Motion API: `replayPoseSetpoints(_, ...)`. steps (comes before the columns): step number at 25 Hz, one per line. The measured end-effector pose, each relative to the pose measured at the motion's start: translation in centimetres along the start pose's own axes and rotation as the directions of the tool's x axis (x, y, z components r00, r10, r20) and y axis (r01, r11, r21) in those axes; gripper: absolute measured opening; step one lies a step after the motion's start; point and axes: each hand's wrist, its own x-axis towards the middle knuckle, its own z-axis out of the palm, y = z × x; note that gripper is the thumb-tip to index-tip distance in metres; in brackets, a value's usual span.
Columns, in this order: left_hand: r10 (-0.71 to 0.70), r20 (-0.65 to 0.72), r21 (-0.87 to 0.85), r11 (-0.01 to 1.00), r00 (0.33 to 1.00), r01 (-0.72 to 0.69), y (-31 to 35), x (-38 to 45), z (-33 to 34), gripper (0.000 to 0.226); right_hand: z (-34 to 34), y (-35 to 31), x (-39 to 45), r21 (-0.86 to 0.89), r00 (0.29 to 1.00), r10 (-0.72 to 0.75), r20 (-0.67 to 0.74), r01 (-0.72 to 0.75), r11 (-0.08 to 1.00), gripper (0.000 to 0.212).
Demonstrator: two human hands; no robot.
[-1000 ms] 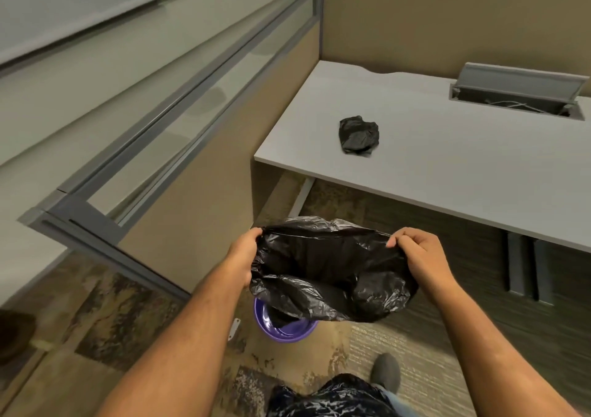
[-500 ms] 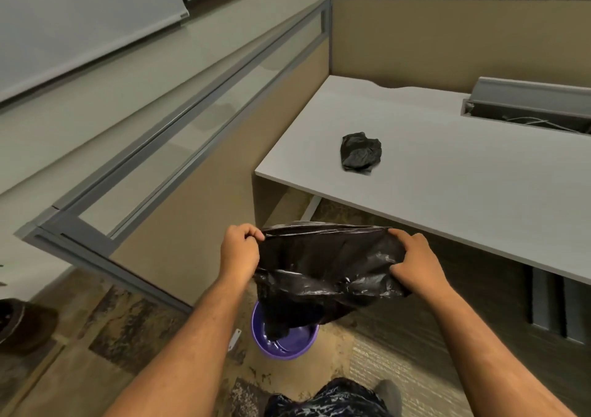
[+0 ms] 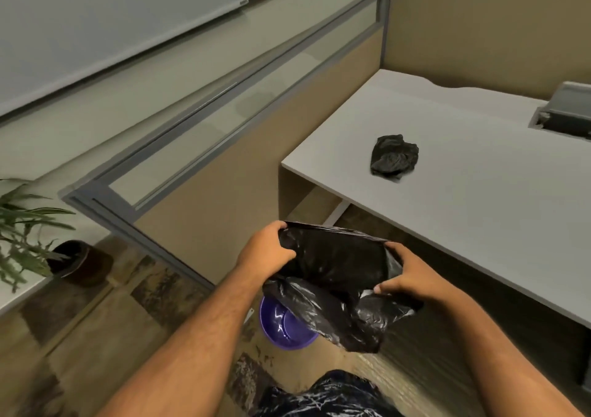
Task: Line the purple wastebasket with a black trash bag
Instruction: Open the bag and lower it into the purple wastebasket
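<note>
I hold a black trash bag [image 3: 332, 276] stretched between both hands above the floor. My left hand [image 3: 265, 250] grips the bag's upper left edge. My right hand [image 3: 412, 276] grips its right edge, thumb on top. The bag's crumpled lower part hangs down over the purple wastebasket [image 3: 281, 327], which stands on the carpet below; only the basket's left side and inside show. I cannot tell whether the bag touches the basket.
A second crumpled black bag [image 3: 394, 157] lies on the white desk [image 3: 479, 218] to the right. A tan cubicle partition [image 3: 224, 199] stands just behind the basket. A potted plant [image 3: 35, 224] sits at far left. My knee [image 3: 323, 397] shows at the bottom.
The view has swung left, bringing the plant in. My right hand has dropped and shifted its grip down the bag's right edge; the bag's lower part now hangs further to the right.
</note>
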Motion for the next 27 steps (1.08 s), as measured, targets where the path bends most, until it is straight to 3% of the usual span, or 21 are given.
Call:
replayPoseSetpoints(2, -0.019, 0.048, 0.019, 1.000, 0.999, 0.018, -0.5, -0.1, 0.1, 0.088, 0.1, 0.8, 0.6, 0.043, 0.996, -0.011, 0.084, 0.007, 0.999, 0.112)
replayPoseSetpoints(7, -0.063, 0.015, 0.151, 0.987, 0.998, 0.060, -3.7, -0.1, 0.1, 0.109, 2.8, 1.9, 1.2, 0.060, 1.000, -0.009, -0.002, 0.009, 0.998, 0.102)
replayPoseSetpoints(10, -0.059, -0.016, 0.215, 0.975, 0.998, 0.061, -6.0, 0.3, 0.7, 0.109, 5.1, 1.7, 1.7, 0.008, 0.998, 0.037, -0.043, -0.037, 0.999, 0.100)
replayPoseSetpoints(12, -0.010, -0.022, 0.215, 0.976, 1.000, 0.015, -7.0, 0.6, 1.3, 0.096, 6.5, 1.4, 2.2, -0.007, 0.997, 0.069, -0.042, -0.069, 0.998, 0.098)
replayPoseSetpoints(16, 0.173, -0.068, 0.079, 0.983, 0.983, -0.167, -10.0, 2.9, 1.6, 0.034, 10.5, 0.6, 3.7, 0.060, 0.967, 0.214, -0.137, -0.207, 0.976, 0.097)
replayPoseSetpoints(19, 0.257, 0.064, 0.105, 0.959, 0.964, -0.263, -12.7, 6.4, 0.7, 0.015, 14.8, -0.8, 4.7, 0.145, 0.927, 0.327, -0.182, -0.303, 0.942, 0.099)
replayPoseSetpoints(23, 0.233, 0.242, 0.186, 0.942, 0.942, -0.281, -17.0, 11.5, 0.1, 0.026, 21.4, -2.9, 6.1, 0.190, 0.847, 0.435, -0.306, -0.393, 0.900, 0.090)
replayPoseSetpoints(27, 0.259, 0.370, 0.194, 0.918, 0.892, -0.347, -20.7, 13.7, 1.0, 0.065, 26.1, -4.1, 6.7, 0.261, 0.740, 0.542, -0.398, -0.475, 0.840, 0.085)
